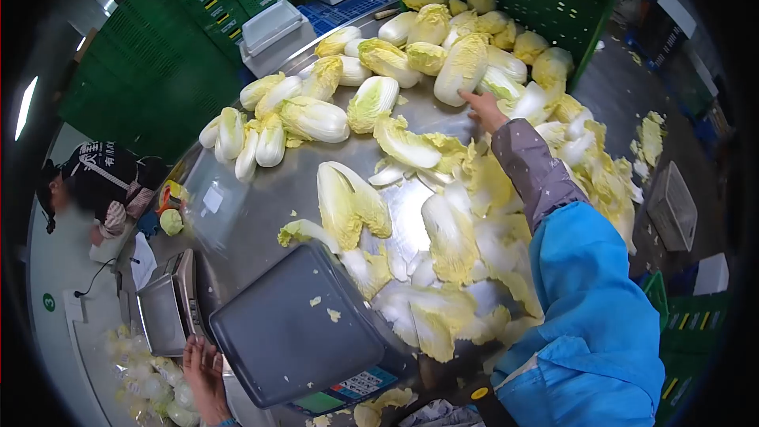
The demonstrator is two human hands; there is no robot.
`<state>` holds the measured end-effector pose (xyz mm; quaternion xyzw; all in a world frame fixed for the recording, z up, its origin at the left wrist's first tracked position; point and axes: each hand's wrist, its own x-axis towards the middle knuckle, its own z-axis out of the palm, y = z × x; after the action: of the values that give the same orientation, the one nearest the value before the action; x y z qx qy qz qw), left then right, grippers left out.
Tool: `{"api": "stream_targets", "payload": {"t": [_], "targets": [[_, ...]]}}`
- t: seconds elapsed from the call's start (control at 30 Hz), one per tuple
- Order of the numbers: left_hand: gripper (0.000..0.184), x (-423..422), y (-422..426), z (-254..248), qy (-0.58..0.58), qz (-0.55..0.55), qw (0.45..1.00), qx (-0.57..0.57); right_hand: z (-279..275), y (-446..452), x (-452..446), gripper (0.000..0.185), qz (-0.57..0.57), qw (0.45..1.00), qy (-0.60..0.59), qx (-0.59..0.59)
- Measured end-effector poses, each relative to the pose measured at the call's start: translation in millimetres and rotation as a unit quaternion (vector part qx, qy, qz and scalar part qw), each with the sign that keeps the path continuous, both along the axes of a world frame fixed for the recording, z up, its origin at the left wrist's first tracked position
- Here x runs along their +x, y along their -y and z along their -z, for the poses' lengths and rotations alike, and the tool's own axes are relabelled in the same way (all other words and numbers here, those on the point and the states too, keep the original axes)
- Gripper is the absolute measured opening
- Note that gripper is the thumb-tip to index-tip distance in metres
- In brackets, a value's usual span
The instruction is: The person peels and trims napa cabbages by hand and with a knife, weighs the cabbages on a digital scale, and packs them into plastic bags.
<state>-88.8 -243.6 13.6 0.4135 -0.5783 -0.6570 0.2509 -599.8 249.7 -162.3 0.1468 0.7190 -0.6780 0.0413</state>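
My right hand (485, 110) reaches over the metal table, its fingertips at the white base of a napa cabbage (462, 69). Its fingers look partly spread, not wrapped round the cabbage. At the lower left, my left hand (204, 379) is open with fingers loosely bent, holding nothing, beside a scale with a dark grey pan (296, 324) and a keypad (360, 383). Two joined-looking yellow-white cabbage pieces (348, 202) lie beyond that pan. Loose cabbage leaves (451, 237) cover the table under my right arm.
More napa cabbages (316, 119) line the table's far side. A green crate (522, 0) lies tipped behind them. A second scale (166, 308) stands at left, above bagged cabbages (150, 383). A person in dark clothing (103, 178) is at far left. Green crates (150, 63) are stacked behind.
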Motion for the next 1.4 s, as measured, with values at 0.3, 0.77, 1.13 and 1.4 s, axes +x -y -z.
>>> {"api": "stream_targets", "payload": {"t": [0.3,0.77,1.13,1.4], "targets": [[0.034,-14.3,-45.9,-3.1,0.069,-0.007,0.997,0.015,-0.4,21.7,-15.9,0.06,0.019,0.979,-0.008,-0.201],[0.06,-109.4,-235.4,10.9,-0.035,0.362,0.873,0.325,-102.2,75.5,193.8,0.062,-0.429,0.892,-0.098,-0.105],[0.068,-44.6,-245.0,54.5,-0.188,0.227,0.853,0.43,-145.8,110.3,317.8,0.06,-0.409,0.743,-0.526,0.061],[0.106,4.7,-224.7,25.8,-0.215,0.323,0.921,0.046,-152.0,91.7,384.4,0.077,-0.55,0.806,-0.151,-0.155]]}}
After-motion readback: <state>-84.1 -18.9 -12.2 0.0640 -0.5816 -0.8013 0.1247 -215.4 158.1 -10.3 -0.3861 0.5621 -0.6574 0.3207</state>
